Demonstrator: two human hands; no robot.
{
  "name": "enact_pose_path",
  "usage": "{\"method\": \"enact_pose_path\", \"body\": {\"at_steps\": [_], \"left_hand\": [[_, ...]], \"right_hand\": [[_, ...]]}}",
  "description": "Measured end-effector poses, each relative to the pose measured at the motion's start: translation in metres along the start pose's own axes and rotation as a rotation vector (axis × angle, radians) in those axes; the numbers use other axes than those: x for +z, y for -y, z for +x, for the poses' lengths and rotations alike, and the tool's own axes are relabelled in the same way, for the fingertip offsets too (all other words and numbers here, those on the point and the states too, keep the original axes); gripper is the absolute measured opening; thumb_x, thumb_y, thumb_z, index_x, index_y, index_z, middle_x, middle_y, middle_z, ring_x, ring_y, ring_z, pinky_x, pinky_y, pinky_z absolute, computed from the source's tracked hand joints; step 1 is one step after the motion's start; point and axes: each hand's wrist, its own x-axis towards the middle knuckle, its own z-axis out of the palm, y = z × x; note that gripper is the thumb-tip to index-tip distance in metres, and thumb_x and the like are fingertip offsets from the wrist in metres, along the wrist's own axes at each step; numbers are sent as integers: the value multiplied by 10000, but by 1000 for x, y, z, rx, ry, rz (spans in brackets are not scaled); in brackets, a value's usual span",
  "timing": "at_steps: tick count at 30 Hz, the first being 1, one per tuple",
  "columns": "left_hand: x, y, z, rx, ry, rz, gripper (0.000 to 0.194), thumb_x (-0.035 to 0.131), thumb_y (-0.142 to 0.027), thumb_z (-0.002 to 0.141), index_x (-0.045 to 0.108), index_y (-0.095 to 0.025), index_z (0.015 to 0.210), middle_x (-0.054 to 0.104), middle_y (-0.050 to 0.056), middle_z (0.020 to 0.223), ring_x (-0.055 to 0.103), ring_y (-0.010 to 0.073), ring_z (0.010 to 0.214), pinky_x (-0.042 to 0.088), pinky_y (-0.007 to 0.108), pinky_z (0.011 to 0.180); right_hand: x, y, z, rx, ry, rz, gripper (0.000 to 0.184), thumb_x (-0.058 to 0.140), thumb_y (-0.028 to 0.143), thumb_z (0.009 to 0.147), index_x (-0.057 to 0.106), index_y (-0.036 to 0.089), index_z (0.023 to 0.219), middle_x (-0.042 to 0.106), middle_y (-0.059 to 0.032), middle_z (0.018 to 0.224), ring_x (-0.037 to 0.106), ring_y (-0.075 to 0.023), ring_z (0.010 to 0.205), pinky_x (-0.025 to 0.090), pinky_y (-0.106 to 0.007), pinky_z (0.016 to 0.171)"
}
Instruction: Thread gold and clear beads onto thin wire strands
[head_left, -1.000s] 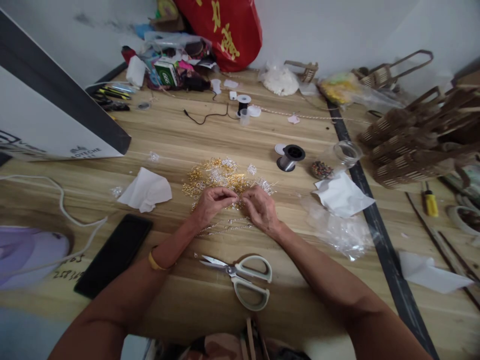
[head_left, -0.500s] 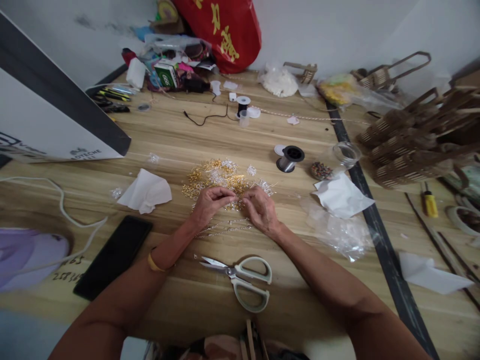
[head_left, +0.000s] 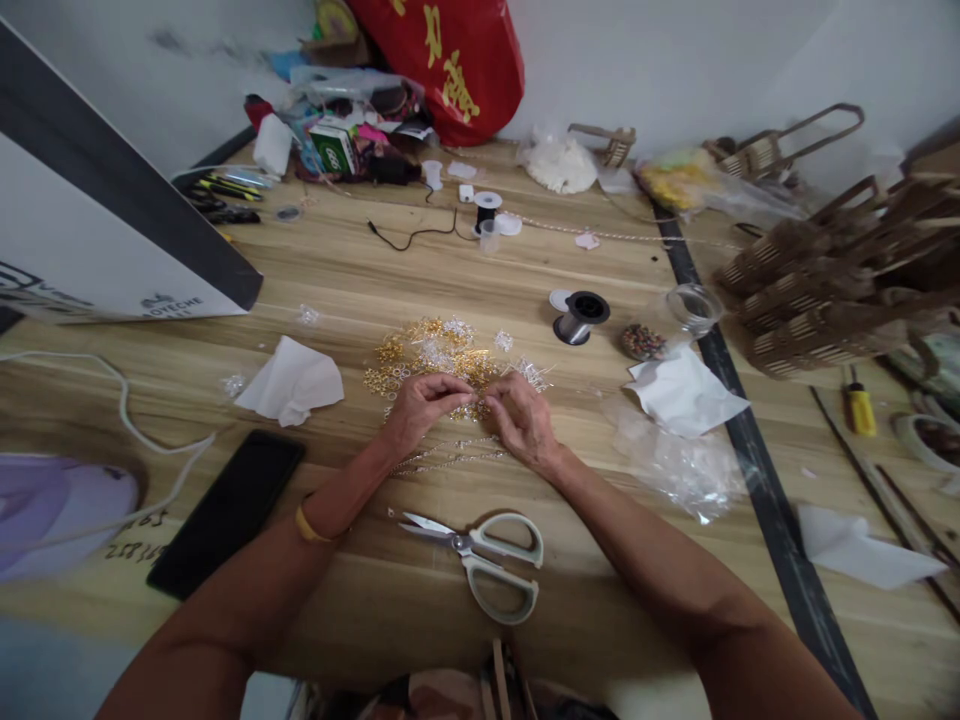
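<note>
My left hand (head_left: 420, 410) and my right hand (head_left: 521, 418) meet almost fingertip to fingertip over the near edge of a pile of gold and silver jewellery findings (head_left: 431, 350). Thumb and forefinger are pinched together on each hand. Whatever sits between them is too small to make out. Just below the hands, thin beaded chains (head_left: 450, 457) lie across the table, partly covered by my fingers. Closer to me rest scissors (head_left: 469, 545) with pale handles, blades apart and pointing left. A tiny metal clasp (head_left: 391, 513) lies by their tips.
A black phone (head_left: 229, 510) and white paper (head_left: 292, 383) lie left. To the right are a wire spool (head_left: 581, 317), a tipped jar of beads (head_left: 671, 320), clear plastic bags (head_left: 682, 465) and brown woven baskets (head_left: 810, 290). A white box (head_left: 112, 230) stands at left.
</note>
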Motion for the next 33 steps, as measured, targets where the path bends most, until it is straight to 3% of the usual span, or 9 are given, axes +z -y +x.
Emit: {"method": "enact_pose_path", "body": {"at_steps": [33], "left_hand": [[-1, 2, 1, -4, 38, 31, 224, 764, -334, 651, 729, -148, 772, 738, 45, 781, 657, 159, 718, 507, 257, 705]], "right_hand": [[0, 1, 0, 10, -2, 11, 82, 477, 230, 909, 554, 207, 894, 594, -52, 812, 550, -174, 775, 465, -341, 713]]}}
